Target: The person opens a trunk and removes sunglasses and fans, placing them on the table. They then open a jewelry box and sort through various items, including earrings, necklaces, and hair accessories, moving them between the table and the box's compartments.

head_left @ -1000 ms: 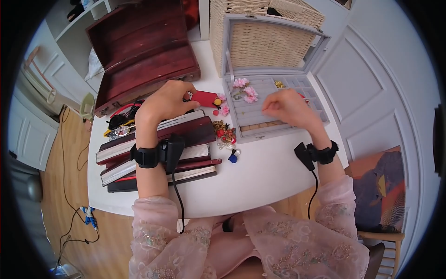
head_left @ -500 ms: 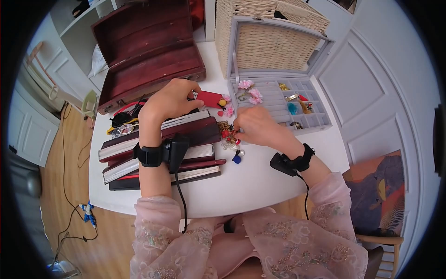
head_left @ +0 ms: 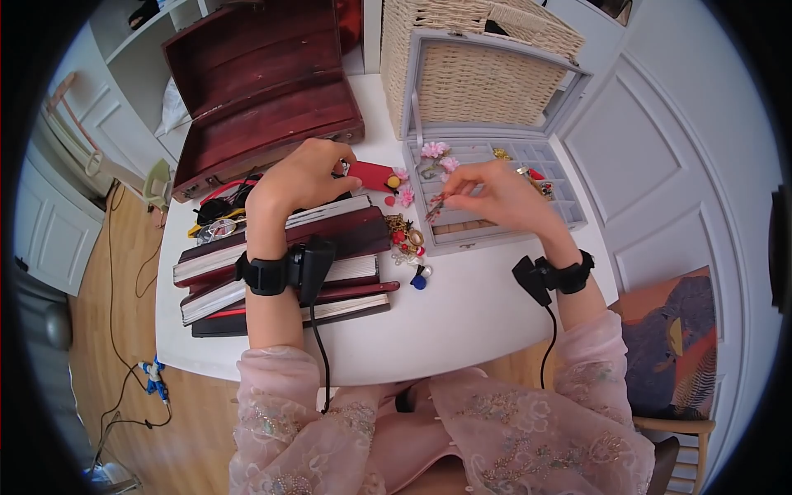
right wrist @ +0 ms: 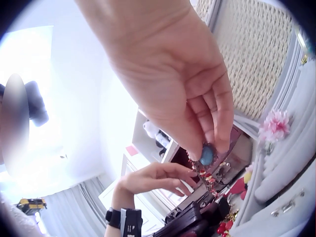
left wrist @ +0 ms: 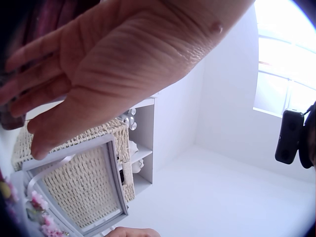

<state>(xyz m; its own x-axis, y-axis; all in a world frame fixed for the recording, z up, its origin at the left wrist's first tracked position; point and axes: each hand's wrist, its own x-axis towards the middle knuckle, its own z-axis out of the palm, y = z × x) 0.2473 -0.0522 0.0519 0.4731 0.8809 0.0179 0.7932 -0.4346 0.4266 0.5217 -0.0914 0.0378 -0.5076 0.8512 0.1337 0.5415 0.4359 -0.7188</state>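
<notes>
In the head view my right hand (head_left: 505,195) is raised over the grey jewelry box (head_left: 518,238). Its thumb and fingertips pinch a beaded piece of jewelry with a blue oval stone (right wrist: 206,155); red and gold beads dangle below. My left hand (head_left: 304,179) hovers by the far edge of the stacked books (head_left: 334,233), fingers extended and thumb apart. Beyond its thumb lies a red flat case (head_left: 371,176). A tangle of necklaces and beads (head_left: 399,228) rests between the books and the box. Pink flowers (head_left: 435,149) lie inside the box.
An open dark red suitcase (head_left: 264,136) stands at the back left. Behind the jewelry box's raised lid is a wicker basket (head_left: 400,74). Glasses (head_left: 219,230) and other small items lie left of the books. Blue and white pieces (head_left: 420,280) sit near the tangle.
My right hand went from the box down to the jewelry tangle, picked up the beaded piece, and is back over the box with it. The left hand has stayed nearly in place.
</notes>
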